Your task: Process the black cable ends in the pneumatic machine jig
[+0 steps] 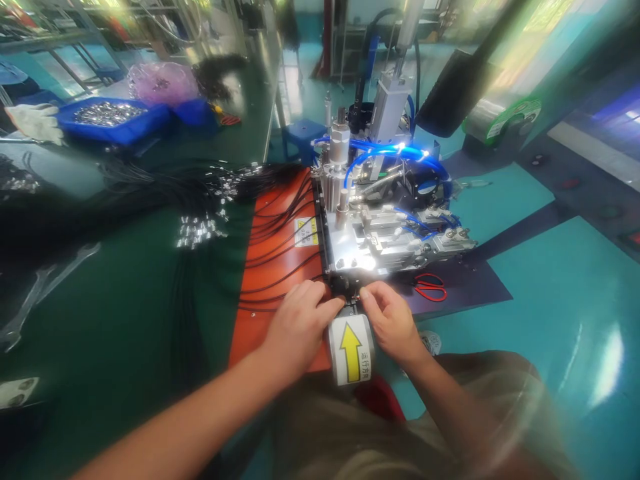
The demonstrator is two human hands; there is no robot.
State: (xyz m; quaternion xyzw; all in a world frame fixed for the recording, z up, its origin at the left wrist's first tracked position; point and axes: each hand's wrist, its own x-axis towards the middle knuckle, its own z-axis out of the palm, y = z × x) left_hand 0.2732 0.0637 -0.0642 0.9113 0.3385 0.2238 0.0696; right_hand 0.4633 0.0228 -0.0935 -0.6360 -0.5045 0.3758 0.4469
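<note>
At the front edge of the silver bench machine (350, 250), both of my hands meet over a small dark slot. My left hand (299, 321) is closed, its thumb reaching toward the slot and its curled fingertips hidden against the machine. Whatever it grips is out of sight. My right hand (393, 320) pinches with thumb and forefinger just right of the slot, on something too small to name. Right below the fingers is a white label with a yellow arrow (351, 350). Thin black cables (280, 270) lie across the orange-red board (285, 340) beside my left hand.
Red-handled scissors (431, 288) lie right of my right hand. Metal-tipped cable bundles (200, 230) cover the green table (135, 300), with wrenches (35, 303) at left. Behind them stand a blue tray of metal parts (120, 133) and a pink bag (163, 83). Blue hoses (395, 150) arch over the machine.
</note>
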